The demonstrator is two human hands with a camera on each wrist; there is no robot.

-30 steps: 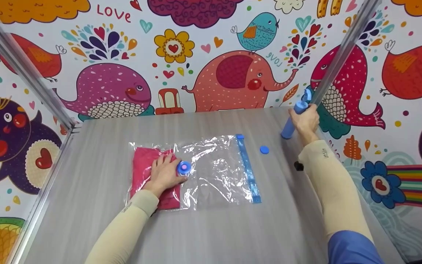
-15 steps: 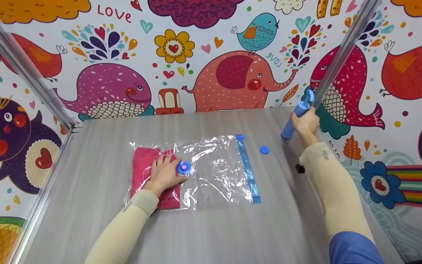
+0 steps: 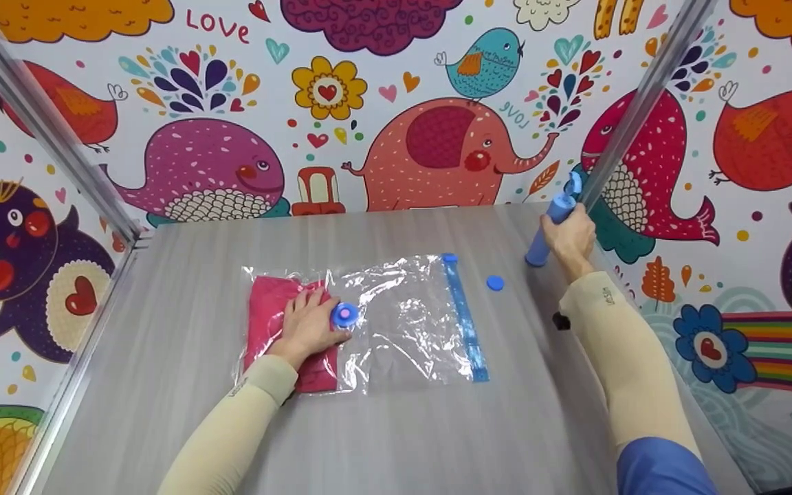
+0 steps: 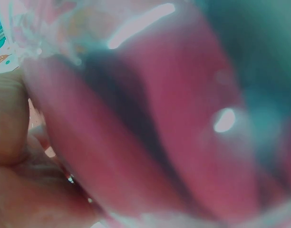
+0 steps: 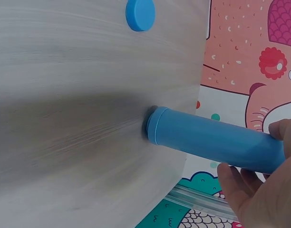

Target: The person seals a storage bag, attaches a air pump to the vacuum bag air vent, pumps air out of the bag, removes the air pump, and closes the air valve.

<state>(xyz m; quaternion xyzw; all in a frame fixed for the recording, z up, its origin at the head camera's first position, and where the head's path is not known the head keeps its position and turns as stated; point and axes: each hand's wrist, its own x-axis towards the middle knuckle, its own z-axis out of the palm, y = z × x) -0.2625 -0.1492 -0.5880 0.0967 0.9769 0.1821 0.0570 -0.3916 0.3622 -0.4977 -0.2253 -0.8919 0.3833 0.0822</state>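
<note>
My left hand (image 3: 310,323) lies with its fingers spread on a clear plastic vacuum storage bag (image 3: 403,330), over folded pink cloth (image 3: 269,302) inside it. A round blue valve (image 3: 345,315) sits on the bag beside that hand, between thumb and fingers. In the left wrist view, the pink cloth (image 4: 183,104) shows blurred through shiny plastic. At the back right, my right hand (image 3: 571,237) grips the upper part of a blue hand pump (image 3: 540,240). The pump (image 5: 207,135) tilts a little, its base at the table. Its light-blue handle (image 3: 573,184) sticks up above the hand.
A round blue cap (image 3: 495,282) lies on the grey table (image 3: 410,440) between the bag and the pump. The bag's blue zip strip (image 3: 466,320) runs along its right edge. Patterned walls (image 3: 403,82) and metal corner posts (image 3: 643,110) enclose the table.
My right hand and the pump's top have shifted slightly left over the last half second. The left hand, bag and cap keep their places.
</note>
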